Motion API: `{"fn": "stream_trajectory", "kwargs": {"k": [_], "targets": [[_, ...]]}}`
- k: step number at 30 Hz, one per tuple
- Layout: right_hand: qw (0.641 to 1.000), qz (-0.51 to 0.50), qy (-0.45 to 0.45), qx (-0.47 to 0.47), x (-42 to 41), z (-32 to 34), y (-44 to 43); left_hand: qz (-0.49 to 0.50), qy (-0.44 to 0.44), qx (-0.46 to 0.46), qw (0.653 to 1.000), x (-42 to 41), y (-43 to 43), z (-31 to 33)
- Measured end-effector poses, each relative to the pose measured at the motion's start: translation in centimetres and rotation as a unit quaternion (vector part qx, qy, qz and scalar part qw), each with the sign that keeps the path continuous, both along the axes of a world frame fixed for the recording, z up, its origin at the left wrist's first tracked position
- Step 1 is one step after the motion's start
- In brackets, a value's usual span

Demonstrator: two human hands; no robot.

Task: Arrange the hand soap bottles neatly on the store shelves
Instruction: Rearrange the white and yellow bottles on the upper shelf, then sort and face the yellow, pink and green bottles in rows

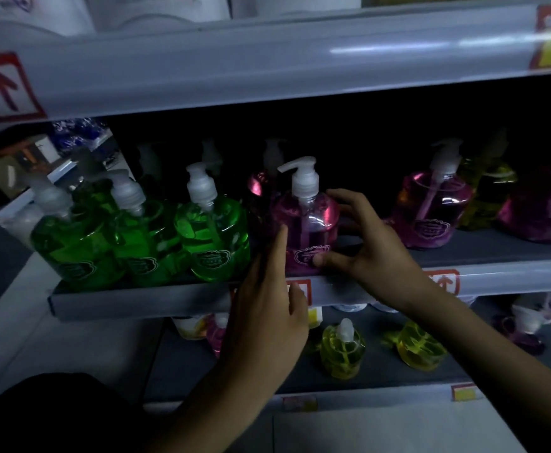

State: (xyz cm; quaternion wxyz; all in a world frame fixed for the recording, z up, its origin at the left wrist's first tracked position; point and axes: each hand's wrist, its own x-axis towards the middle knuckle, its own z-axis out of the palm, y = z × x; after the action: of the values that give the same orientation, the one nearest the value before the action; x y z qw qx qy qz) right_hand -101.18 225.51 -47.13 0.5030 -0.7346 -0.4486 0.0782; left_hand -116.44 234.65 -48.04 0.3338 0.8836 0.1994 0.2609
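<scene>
Here, on the middle shelf (pixel 136 302), we see green bottles (pixel 215 230) at the left. Just beside them the pink soap bottle (pixel 310 217) stands upright near the front edge. Our left grip (pixel 267 315) lies wide, straight fingers touching the bottle's left side; the right grip (pixel 372 253) holds it, thumb on the label.

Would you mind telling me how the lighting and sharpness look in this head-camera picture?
Head view: dim overall, shelf back nearly black; glare streaks the upper shelf edge; the central pink bottle is fairly sharp; corners blurred, shelf lines bowed.
</scene>
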Motion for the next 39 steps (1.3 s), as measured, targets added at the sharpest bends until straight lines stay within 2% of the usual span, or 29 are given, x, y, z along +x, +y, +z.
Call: {"fn": "stream_trajectory", "kwargs": {"k": [11, 14, 16, 19, 22, 25, 28, 30, 35, 39], "targets": [[0.999, -0.013, -0.041, 0.015, -1.7, -0.9, 3.2, 0.018, 0.014, 0.048, 0.999, -2.0, 2.0, -0.5], [0.997, -0.004, -0.076, -0.019, -1.7, -0.6, 2.7, 0.004, -0.028, 0.054, 0.998, -1.4, 1.1, 0.4], [0.989, -0.049, -0.136, -0.036, -1.5, 0.0, 1.8, -0.007, -0.074, 0.063, 0.995, -0.2, 0.5, 1.1], [0.961, -0.187, -0.2, 0.044, -0.2, 1.3, -1.1, -0.03, -0.096, 0.052, 0.994, 2.4, -0.4, 1.9], [0.93, -0.306, -0.164, 0.122, 2.3, 1.7, -4.6, -0.077, -0.058, 0.003, 0.995, 5.4, -1.7, 2.0], [0.92, -0.36, -0.133, 0.074, 4.3, 0.7, -7.0, -0.115, -0.03, -0.031, 0.992, 8.3, -3.1, 1.4], [0.934, -0.337, -0.118, -0.015, 5.4, -0.7, -7.9, -0.156, -0.006, -0.08, 0.985, 10.7, -4.2, 1.0], [0.945, -0.3, -0.124, -0.032, 6.0, -1.1, -8.1, -0.162, 0.0, -0.112, 0.98, 11.9, -4.8, 0.9], [0.961, -0.229, -0.152, -0.009, 6.6, -1.1, -6.9, -0.108, 0.024, -0.113, 0.987, 12.4, -5.8, 0.2], [0.976, -0.165, -0.141, 0.004, 7.1, -0.9, -4.3, -0.054, 0.023, -0.118, 0.991, 11.6, -5.0, 0.3]]}}
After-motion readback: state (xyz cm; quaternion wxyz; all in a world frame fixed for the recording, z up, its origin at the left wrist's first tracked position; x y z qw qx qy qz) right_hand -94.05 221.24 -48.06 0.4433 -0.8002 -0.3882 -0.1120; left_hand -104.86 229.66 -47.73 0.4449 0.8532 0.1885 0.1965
